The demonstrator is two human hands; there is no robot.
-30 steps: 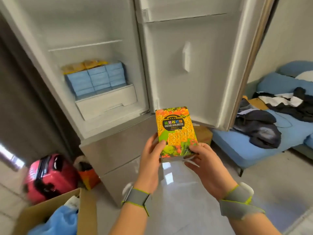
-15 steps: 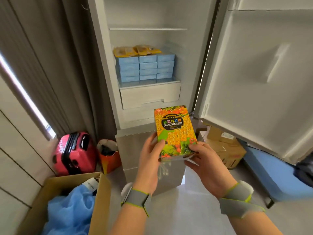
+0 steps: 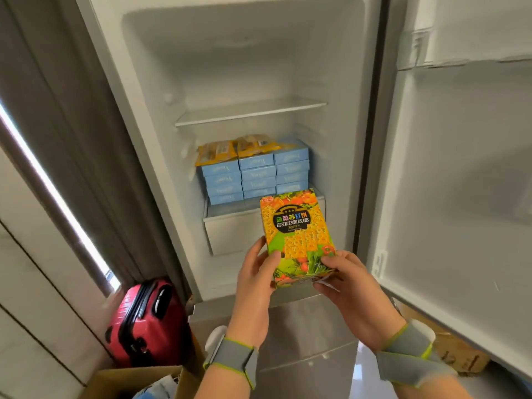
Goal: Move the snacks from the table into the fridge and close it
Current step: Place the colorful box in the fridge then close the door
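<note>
Both hands, left hand (image 3: 256, 272) and right hand (image 3: 349, 279), clasp the biscuit box (image 3: 298, 236) before the open fridge (image 3: 247, 67), already part-stocked; shelving and closing remain.

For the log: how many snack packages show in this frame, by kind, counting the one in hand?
blue boxes, fronts showing in the fridge: 12
yellow packets lying on top of them: 2
vegetable soda biscuit box, held by the left hand and right hand: 1
Total: 15
</note>
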